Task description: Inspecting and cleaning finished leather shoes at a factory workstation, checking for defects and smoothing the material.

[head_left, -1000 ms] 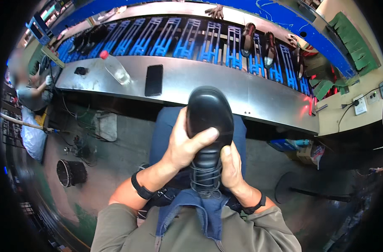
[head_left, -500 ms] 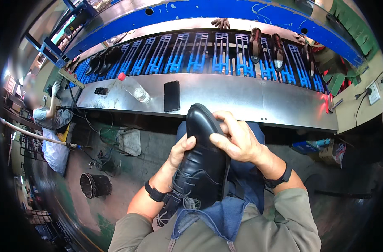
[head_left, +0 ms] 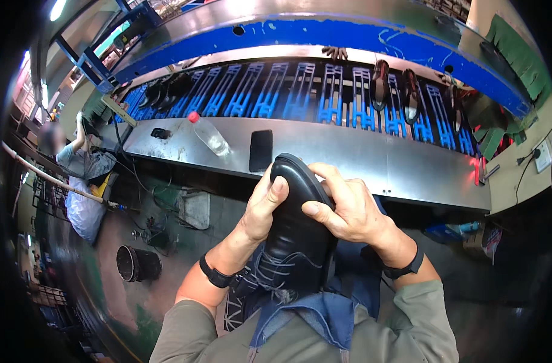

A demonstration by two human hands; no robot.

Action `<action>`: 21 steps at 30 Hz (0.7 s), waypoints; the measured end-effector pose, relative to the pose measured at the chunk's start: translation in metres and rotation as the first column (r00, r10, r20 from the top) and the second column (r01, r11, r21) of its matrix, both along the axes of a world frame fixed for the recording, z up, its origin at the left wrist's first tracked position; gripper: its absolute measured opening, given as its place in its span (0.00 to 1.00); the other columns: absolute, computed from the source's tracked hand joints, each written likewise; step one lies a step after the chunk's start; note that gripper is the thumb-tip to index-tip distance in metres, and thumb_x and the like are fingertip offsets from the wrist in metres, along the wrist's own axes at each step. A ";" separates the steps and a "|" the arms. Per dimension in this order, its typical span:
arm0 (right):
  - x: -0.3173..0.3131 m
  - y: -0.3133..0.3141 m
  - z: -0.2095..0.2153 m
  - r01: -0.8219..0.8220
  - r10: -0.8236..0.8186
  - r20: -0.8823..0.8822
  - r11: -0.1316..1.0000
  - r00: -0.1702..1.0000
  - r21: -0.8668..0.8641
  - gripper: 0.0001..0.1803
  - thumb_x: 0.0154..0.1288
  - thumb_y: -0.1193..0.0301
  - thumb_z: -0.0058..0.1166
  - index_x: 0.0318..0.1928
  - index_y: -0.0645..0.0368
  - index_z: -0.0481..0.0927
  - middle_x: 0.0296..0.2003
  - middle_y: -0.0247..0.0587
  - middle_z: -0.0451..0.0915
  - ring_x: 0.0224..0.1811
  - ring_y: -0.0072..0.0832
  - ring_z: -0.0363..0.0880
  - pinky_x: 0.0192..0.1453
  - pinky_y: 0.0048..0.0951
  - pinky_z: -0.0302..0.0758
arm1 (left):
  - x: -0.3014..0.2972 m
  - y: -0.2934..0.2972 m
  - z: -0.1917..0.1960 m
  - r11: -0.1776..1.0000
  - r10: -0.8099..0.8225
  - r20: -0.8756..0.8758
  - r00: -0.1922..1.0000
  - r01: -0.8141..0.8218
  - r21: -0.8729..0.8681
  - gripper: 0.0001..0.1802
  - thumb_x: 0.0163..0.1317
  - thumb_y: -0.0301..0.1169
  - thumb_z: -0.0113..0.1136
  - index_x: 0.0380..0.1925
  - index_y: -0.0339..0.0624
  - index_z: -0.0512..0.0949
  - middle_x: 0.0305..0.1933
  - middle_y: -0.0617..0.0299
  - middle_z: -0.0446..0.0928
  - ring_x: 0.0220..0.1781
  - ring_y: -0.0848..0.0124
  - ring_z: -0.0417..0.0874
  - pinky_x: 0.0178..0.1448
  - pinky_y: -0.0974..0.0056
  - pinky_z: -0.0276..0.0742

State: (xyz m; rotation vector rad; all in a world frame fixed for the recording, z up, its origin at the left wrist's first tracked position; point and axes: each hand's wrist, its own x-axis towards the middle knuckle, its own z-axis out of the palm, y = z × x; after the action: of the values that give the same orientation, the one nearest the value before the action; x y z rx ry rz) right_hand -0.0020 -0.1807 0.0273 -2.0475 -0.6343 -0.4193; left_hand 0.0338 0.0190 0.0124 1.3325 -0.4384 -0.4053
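A black lace-up leather shoe (head_left: pixel 295 212) is held over my lap, toe pointing away from me and laces toward my body. My left hand (head_left: pixel 263 209) grips the left side of its front, the thumb lying on the upper near the toe. On the opposite side my right hand (head_left: pixel 347 209) is closed round the sole edge, with its thumb on top of the vamp. The fingers under the shoe are hidden. A blue apron (head_left: pixel 315 311) lies beneath the heel end.
Ahead is a metal ledge (head_left: pixel 330 151) bearing a black phone (head_left: pixel 261 150) and a clear bottle (head_left: pixel 209 135) with a red cap. Behind it runs a conveyor of blue slats (head_left: pixel 300 91) carrying several shoes. A bucket (head_left: pixel 137 264) stands on the floor at left; another person (head_left: pixel 82 151) sits far left.
My left hand has slid up toward the toe, its thumb now higher on the upper. The shoe stays in both hands. The surroundings have shifted slightly right and down in the view.
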 end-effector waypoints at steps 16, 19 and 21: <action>-0.013 -0.003 0.007 -0.237 0.228 -0.119 0.970 0.966 -0.062 0.41 0.56 0.56 0.70 0.60 0.71 0.68 0.22 0.45 0.79 0.21 0.43 0.82 0.29 0.36 0.77 | -0.027 0.003 -0.024 0.981 -0.068 -0.269 0.961 0.016 -0.192 0.47 0.70 0.67 0.48 0.70 0.35 0.62 0.58 0.54 0.76 0.58 0.68 0.80 0.65 0.62 0.76; -0.021 -0.002 0.002 -0.193 0.177 -0.100 0.966 0.979 -0.173 0.43 0.53 0.55 0.74 0.59 0.73 0.68 0.28 0.49 0.82 0.26 0.46 0.85 0.32 0.37 0.80 | -0.034 0.000 -0.028 0.995 0.038 -0.259 0.965 -0.060 -0.079 0.50 0.66 0.72 0.47 0.68 0.37 0.65 0.55 0.54 0.79 0.55 0.67 0.83 0.62 0.61 0.80; -0.022 -0.007 -0.005 -0.196 0.195 -0.018 0.973 0.981 -0.124 0.43 0.53 0.56 0.74 0.59 0.73 0.68 0.24 0.46 0.80 0.22 0.42 0.83 0.28 0.34 0.77 | -0.035 -0.001 -0.030 0.995 0.045 -0.264 0.963 -0.066 -0.070 0.47 0.68 0.70 0.45 0.67 0.37 0.65 0.52 0.55 0.81 0.53 0.67 0.85 0.60 0.62 0.81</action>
State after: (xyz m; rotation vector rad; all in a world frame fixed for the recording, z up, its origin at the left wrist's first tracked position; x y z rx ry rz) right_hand -0.0240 -0.1880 0.0226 -2.0789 -0.8696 -0.2631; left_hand -0.0012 0.0180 -0.0180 1.1925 -0.1934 -0.5058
